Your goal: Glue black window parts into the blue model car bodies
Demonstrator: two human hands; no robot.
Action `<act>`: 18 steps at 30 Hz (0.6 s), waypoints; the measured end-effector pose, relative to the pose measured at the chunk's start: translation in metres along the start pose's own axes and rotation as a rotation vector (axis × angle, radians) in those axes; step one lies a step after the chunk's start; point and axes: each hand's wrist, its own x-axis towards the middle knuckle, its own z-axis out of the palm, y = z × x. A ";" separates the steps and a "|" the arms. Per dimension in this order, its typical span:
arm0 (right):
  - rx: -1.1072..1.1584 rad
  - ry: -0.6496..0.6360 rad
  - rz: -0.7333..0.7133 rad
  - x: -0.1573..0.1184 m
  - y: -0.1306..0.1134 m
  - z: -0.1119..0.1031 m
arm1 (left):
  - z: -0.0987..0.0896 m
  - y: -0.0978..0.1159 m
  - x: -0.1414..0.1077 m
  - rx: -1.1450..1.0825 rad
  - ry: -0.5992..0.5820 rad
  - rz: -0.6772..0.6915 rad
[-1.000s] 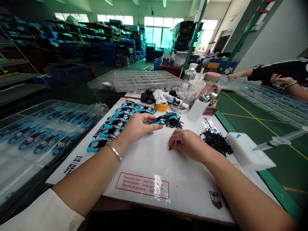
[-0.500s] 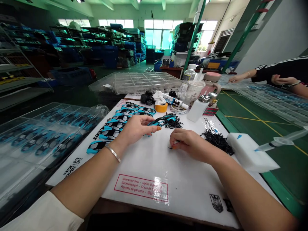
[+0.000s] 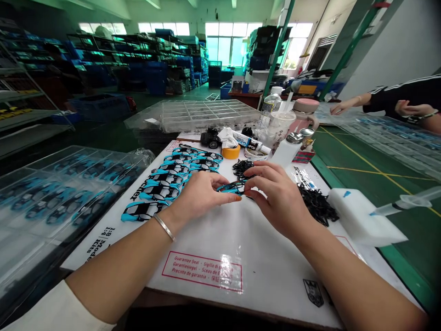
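Note:
My left hand holds a blue and black toy car body between thumb and fingers, just above the white board. At the body's right end, the fingers of my right hand close in on it, thumb below and fingertips above. Whether a small part is between those fingertips is hidden. Behind the held body lies a heap of thin black parts. A second heap of black parts lies to the right of my right hand. Rows of similar car bodies stand left of my left hand.
At the back are a yellow tape roll, a glue tube, a black toy car and a white dispenser bottle. A syringe rests on white foam at right. Clear trays flank the board's left; a co-worker's hands show far right.
My right hand, which pinched a small dark part over the board, has moved up to the car body's right end. My left hand still holds the body, now slightly lower and nearer.

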 end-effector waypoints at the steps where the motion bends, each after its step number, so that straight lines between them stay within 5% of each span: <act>1: -0.002 -0.004 0.002 0.000 0.000 0.001 | 0.000 0.000 0.000 0.013 0.008 0.007; 18: -0.005 -0.053 0.067 -0.003 0.002 0.002 | 0.000 0.004 -0.004 0.108 0.018 0.030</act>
